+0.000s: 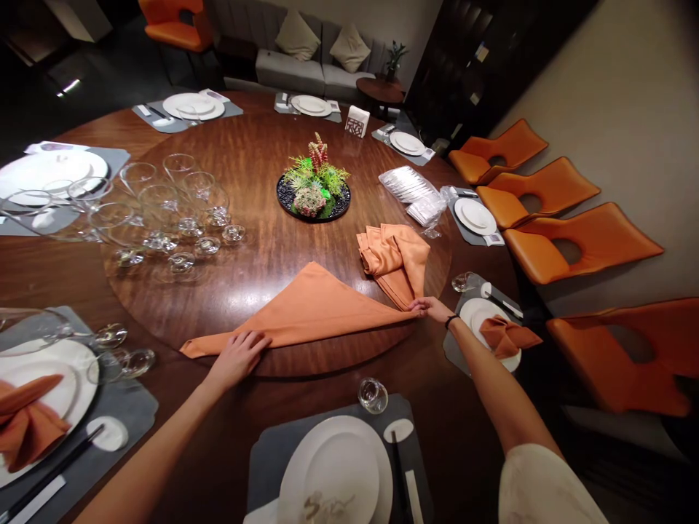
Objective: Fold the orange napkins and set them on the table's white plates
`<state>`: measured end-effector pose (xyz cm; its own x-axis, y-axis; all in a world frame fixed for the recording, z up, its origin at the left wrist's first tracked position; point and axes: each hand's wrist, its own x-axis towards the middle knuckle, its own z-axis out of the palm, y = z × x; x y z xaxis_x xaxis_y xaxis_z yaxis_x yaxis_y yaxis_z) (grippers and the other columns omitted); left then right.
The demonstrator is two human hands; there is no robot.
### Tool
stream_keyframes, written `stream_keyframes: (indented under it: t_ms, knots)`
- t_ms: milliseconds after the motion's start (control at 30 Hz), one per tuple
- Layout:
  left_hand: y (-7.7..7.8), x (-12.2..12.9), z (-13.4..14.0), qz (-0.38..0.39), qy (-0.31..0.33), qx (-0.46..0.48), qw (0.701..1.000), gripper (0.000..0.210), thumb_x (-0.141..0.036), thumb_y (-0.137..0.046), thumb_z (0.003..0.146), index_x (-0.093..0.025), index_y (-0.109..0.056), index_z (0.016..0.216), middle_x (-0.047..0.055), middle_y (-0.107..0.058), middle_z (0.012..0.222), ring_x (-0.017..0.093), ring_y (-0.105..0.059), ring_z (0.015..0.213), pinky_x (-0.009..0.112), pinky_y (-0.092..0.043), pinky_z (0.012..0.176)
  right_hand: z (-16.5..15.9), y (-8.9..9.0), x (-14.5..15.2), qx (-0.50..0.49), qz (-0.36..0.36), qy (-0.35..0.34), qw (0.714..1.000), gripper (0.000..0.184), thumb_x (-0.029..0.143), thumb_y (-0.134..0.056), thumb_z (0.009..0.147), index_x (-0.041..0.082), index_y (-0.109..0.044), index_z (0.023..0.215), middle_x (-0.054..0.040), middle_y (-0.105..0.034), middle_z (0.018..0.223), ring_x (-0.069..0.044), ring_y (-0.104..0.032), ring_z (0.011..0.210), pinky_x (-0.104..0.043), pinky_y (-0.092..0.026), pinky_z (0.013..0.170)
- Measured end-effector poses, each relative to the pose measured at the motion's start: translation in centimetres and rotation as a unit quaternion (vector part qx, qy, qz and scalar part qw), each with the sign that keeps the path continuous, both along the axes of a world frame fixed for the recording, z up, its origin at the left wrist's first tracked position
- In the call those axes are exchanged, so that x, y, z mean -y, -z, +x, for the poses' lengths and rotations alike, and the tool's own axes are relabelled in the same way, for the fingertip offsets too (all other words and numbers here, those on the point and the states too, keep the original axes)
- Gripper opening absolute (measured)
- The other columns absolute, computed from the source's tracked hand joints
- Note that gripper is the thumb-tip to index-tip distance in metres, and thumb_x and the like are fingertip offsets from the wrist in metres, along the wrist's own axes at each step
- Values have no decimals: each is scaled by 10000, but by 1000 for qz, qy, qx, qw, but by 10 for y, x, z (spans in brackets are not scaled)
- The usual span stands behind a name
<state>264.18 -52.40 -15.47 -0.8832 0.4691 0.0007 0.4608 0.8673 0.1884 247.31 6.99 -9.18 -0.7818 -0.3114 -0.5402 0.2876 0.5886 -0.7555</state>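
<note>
An orange cloth napkin (317, 306) lies folded into a wide triangle on the round wooden turntable, its peak pointing away from me. My left hand (240, 358) rests on its near folded edge, left of the middle, with fingers stretched out over the cloth. At the right end, my right hand (431, 308) pinches the napkin's pointed corner. Just beyond that hand sits a loose pile of folded orange napkins (401, 258). Directly before me, a stacked pair of white plates (341, 466) stands on a grey placemat (262, 455).
Several wine glasses (164, 204) cluster on the turntable's left. A plant centrepiece (312, 182) stands in the middle, with plastic-wrapped white packets (412, 191) to its right. A small glass (373, 395) is near the front plate. Shaped napkins (507, 335) top some plates. Orange chairs (584, 240) line the right wall.
</note>
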Motion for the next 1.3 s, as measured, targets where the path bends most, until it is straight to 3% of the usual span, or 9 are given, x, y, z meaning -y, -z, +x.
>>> stream_keyframes:
  t_ms: [200,333,433,633,733,833,1067,1167,1300]
  knots:
    - [-13,7,-7,28,-4,37,999,299,-295,-490,843,-220,-613,1105,121,-483,1423,318,-362,1327,522,-338,1047,-12,-2,22,-209,156,-33,965,317,107,-465,675,162,-686,897,-46,-716,863,-162,-639,803,-259,-483,745]
    - [-14,11,-2,44,-13,51,998,287,-321,-480,857,-211,-601,1094,126,-531,1346,301,-438,1248,499,-359,1025,-10,-4,41,-282,314,-111,900,270,101,-482,757,182,-694,902,-87,-708,902,-213,-605,890,-307,-448,797]
    - [-14,12,3,42,-16,47,998,287,-343,-475,873,-200,-595,1092,132,-545,1296,292,-470,1207,473,-368,1014,0,-7,64,-358,384,-117,843,245,149,-513,806,162,-680,986,-146,-671,1023,-279,-536,1020,-384,-414,860]
    - [-13,-5,3,24,-25,12,999,365,-407,-480,889,-201,-584,1172,149,-519,1347,321,-446,1229,495,-321,1029,37,-1,133,-422,246,-288,823,431,257,-533,865,187,-534,1290,-131,-553,1300,-294,-408,1250,-478,-280,1057]
    - [-15,-13,-3,15,-15,21,1000,417,-395,-459,905,-204,-544,1265,148,-562,1285,309,-487,1155,486,-336,983,49,10,148,-404,220,-323,827,517,393,-555,873,198,-492,1348,-123,-536,1343,-304,-401,1274,-522,-237,1093]
    - [-17,-12,-7,-6,2,40,999,376,-283,-445,899,-194,-556,1248,143,-594,1199,302,-509,1081,465,-374,913,53,23,141,-402,215,-342,821,569,414,-567,868,181,-470,1378,-128,-526,1371,-297,-440,1248,-525,-267,1092]
    - [-11,13,-7,-58,-34,44,997,317,-94,-382,861,-165,-618,1060,153,-596,1041,292,-526,961,430,-454,831,43,49,94,-453,246,-338,787,423,119,-405,934,193,-569,1317,-102,-640,1264,-273,-512,1222,-433,-449,936]
    - [-11,21,-4,-86,-43,27,995,322,-65,-355,863,-135,-616,1040,165,-581,1069,281,-526,931,421,-457,842,33,49,82,-453,257,-334,785,410,122,-396,947,208,-588,1300,-80,-645,1266,-255,-552,1182,-421,-454,937]
    - [-14,20,3,-131,-31,-3,991,341,-63,-347,873,-124,-610,1081,173,-568,1125,285,-518,940,418,-449,843,36,38,94,-477,263,-350,762,447,158,-421,955,252,-500,1384,-64,-525,1417,-264,-463,1298,-448,-387,1004]
